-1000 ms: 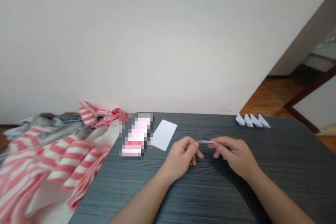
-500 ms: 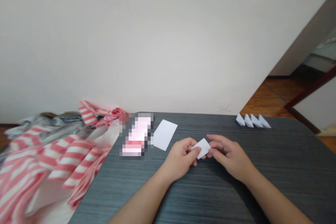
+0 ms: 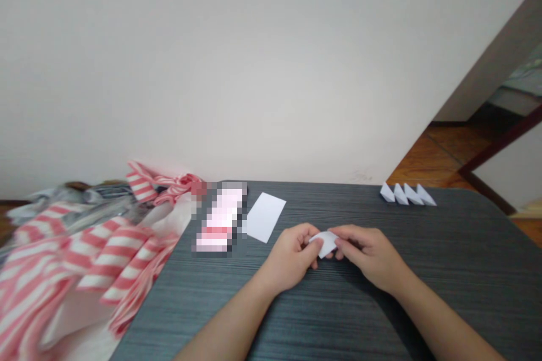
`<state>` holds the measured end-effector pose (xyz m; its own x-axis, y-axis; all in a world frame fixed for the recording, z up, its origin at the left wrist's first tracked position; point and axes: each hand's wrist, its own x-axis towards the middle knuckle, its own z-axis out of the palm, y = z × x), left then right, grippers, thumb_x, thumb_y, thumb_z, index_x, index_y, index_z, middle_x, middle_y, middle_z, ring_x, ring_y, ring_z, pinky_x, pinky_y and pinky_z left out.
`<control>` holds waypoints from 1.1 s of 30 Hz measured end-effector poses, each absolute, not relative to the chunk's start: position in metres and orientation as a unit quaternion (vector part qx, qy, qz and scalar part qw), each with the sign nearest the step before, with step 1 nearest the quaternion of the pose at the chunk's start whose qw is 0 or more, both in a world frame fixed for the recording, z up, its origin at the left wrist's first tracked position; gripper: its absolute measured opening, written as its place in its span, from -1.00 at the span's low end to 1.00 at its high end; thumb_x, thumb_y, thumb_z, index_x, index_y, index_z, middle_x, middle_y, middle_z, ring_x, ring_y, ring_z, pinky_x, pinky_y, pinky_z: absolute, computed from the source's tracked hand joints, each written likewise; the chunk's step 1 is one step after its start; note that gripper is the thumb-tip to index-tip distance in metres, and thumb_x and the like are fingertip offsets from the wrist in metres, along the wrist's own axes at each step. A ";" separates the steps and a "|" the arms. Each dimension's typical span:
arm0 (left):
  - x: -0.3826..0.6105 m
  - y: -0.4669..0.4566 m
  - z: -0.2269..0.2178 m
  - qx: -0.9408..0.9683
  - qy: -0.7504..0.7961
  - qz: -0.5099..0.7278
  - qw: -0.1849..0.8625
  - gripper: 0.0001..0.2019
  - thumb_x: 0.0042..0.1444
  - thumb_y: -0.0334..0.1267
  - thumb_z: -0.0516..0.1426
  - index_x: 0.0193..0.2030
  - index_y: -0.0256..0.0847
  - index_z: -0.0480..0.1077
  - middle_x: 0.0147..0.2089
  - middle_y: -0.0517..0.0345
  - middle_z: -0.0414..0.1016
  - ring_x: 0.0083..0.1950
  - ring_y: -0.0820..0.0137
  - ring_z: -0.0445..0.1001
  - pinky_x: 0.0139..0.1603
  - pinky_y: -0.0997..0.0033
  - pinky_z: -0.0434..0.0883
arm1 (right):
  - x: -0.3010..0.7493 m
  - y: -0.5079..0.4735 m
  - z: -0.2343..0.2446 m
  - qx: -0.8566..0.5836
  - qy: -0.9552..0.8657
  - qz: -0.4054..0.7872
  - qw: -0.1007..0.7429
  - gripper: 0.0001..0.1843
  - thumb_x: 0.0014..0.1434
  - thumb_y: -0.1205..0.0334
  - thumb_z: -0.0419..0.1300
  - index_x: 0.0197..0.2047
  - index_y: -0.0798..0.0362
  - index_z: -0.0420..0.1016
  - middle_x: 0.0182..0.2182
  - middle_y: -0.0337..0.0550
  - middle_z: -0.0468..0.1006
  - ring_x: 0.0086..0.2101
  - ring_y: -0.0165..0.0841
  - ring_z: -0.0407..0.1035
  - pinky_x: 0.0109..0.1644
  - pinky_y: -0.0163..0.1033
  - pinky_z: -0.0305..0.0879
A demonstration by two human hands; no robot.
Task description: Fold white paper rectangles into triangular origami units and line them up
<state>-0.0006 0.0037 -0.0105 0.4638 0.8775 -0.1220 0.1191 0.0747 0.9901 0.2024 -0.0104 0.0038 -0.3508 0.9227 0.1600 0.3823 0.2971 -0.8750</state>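
Note:
Between my two hands is a small white folded paper point(image 3: 326, 243), held just above the dark table point(image 3: 339, 316). My left hand point(image 3: 295, 255) pinches its left side, thumb on top and fingers beneath. At the right corner, my right hand point(image 3: 367, 252) grips it between thumb and fingers, with the index finger along the far edge. The paper looks slightly bowed. A flat white sheet of paper point(image 3: 266, 217) lies on the table beyond my left hand. Several folded white paper pieces point(image 3: 407, 194) stand in a row near the far right edge.
A blurred-out pinkish rectangular object point(image 3: 220, 219) lies left of the white sheet. Red-and-white striped cloth point(image 3: 122, 248) and other fabrics are heaped beyond the table's left edge. A pale wall point(image 3: 271, 67) rises behind the table, and wooden floor point(image 3: 440, 149) shows at the right.
My right index finger has come down onto the far edge of the folded paper. The paper, a flat diamond before, now looks bent at its far corner.

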 end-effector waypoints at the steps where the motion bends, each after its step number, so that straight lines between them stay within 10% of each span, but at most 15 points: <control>1: 0.000 0.004 -0.010 0.600 0.412 0.315 0.609 -0.82 0.23 -0.18 0.09 -0.29 -0.26 0.38 -0.49 0.19 0.45 -0.53 0.51 0.33 -0.51 0.56 0.18 | 0.203 -0.010 0.003 -0.440 -0.732 0.381 0.355 -0.77 0.29 0.26 0.13 -0.08 0.03 0.60 -0.41 -0.17 0.64 -0.43 -0.38 0.51 -0.29 -0.32 0.40; 33: 0.003 0.003 -0.002 0.576 0.407 0.331 0.627 -0.78 0.18 -0.12 0.16 -0.30 -0.26 0.36 -0.38 0.12 0.53 -0.53 0.53 0.36 -0.50 0.56 0.26 | 0.207 -0.009 0.004 -0.380 -0.795 0.322 0.346 -0.75 0.31 0.24 0.13 -0.06 -0.05 0.62 -0.30 -0.14 0.66 -0.29 -0.32 0.52 -0.16 -0.28 0.39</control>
<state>0.0026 0.0031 -0.0024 0.4484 0.8844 -0.1291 0.0538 0.1174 0.9916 0.2070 -0.0092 0.0045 -0.4717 0.8274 0.3049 0.3828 0.5036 -0.7745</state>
